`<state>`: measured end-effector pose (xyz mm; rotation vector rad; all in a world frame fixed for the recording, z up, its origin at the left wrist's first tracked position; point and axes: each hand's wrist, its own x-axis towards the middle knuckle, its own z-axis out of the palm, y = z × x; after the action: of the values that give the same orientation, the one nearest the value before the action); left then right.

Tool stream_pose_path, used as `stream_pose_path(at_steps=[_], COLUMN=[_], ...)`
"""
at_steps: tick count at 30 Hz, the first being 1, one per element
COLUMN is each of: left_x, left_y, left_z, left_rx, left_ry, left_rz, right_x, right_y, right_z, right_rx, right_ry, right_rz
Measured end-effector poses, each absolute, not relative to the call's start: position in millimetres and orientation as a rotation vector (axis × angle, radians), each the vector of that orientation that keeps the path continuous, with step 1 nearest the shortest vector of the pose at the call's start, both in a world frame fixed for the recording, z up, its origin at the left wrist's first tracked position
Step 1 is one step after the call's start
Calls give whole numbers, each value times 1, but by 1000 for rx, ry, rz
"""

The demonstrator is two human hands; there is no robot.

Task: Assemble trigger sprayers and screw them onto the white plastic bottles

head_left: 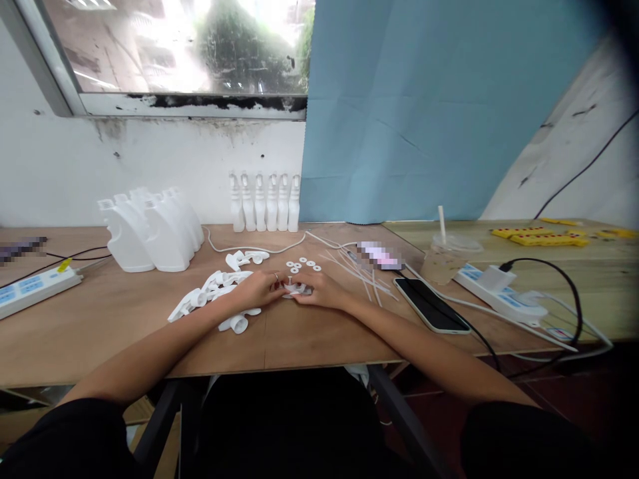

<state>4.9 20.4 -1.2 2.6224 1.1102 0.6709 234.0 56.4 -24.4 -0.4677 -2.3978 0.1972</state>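
The left hand (259,289) and the right hand (319,290) meet on the counter (150,319), fingers curled together around a small white part (297,289) held between them. Just behind the hands lie white rings (302,265). Left of the left hand is a pile of nozzles (210,293); right of the right hand lies a phone (430,304).
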Motion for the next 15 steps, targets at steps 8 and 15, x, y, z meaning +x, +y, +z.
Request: stream_pose_path(at_steps=[8, 15], left_x=[7, 9], left_y=[15, 12], left_z=[4, 7], left_rx=[2657, 2573], left_ry=[1156, 1240], left_rz=[590, 562], right_x=[239, 263], right_y=[56, 74], right_z=[-20, 7], right_rx=[-454, -843], right_ry=[-2435, -2202], right_rz=[187, 101])
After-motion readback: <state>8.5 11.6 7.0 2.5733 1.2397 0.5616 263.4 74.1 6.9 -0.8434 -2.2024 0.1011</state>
